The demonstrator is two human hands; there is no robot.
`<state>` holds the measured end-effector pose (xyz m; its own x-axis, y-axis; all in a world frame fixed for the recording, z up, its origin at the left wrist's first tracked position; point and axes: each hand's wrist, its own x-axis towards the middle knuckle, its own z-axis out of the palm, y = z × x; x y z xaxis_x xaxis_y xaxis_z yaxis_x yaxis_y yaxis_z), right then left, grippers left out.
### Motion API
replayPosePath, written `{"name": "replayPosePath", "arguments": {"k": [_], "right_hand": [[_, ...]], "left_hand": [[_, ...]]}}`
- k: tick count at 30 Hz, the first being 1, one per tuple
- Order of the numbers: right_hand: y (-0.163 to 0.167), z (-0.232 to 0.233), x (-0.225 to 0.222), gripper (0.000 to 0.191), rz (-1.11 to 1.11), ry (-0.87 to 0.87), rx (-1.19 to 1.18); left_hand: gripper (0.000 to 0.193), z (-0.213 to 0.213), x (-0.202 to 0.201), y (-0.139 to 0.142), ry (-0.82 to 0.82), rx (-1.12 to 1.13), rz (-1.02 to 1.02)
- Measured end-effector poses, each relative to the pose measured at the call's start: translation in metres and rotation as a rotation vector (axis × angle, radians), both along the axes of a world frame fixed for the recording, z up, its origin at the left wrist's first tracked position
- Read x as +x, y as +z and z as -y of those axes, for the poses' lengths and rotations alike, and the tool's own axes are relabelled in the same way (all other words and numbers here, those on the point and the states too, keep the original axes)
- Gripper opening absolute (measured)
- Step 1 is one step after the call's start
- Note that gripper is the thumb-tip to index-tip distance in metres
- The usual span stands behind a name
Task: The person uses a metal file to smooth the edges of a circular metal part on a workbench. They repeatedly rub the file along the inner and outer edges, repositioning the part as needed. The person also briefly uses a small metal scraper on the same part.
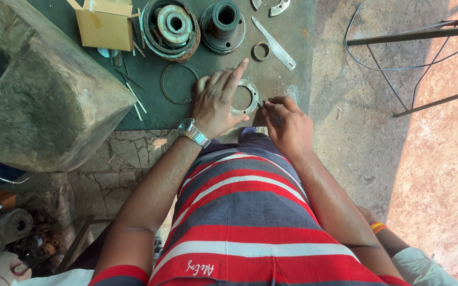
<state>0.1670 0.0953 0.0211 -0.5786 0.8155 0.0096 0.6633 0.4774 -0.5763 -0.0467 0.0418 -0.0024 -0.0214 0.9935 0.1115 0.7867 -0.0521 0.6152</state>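
My left hand [219, 100], with a metal wristwatch on its wrist, lies flat with fingers spread on a round metal flange ring [251, 95] that rests on a dark green mat [287, 37]. My right hand [287, 122] is closed around a small thin tool whose tip touches the ring's right edge; the tool itself is mostly hidden by the fingers.
On the mat lie a thin wire ring [178, 83], a small metal ring [261, 51], a flat metal blade [274, 43], two round machine parts [172, 26] [223, 24] and a cardboard box [106, 24]. A large stone block [43, 90] stands left. Metal rods [414, 34] cross the right.
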Motion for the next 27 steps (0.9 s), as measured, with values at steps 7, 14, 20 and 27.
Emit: {"name": "replayPosePath", "arguments": {"k": [7, 14, 20, 27], "right_hand": [[0.004, 0.002, -0.009, 0.022, 0.047, 0.002, -0.044], [0.006, -0.009, -0.022, 0.025, 0.157, 0.019, -0.035], [0.008, -0.010, -0.024, 0.024, 0.173, 0.057, 0.013], [0.009, -0.011, -0.027, 0.023, 0.201, 0.051, -0.020]], "left_hand": [[0.091, 0.000, 0.000, 0.002, 0.007, 0.005, -0.027], [0.089, -0.002, 0.001, 0.004, 0.002, -0.023, -0.034], [0.088, -0.002, -0.001, 0.004, -0.003, -0.013, -0.028], [0.089, -0.003, -0.002, 0.000, 0.005, 0.008, -0.005]]}}
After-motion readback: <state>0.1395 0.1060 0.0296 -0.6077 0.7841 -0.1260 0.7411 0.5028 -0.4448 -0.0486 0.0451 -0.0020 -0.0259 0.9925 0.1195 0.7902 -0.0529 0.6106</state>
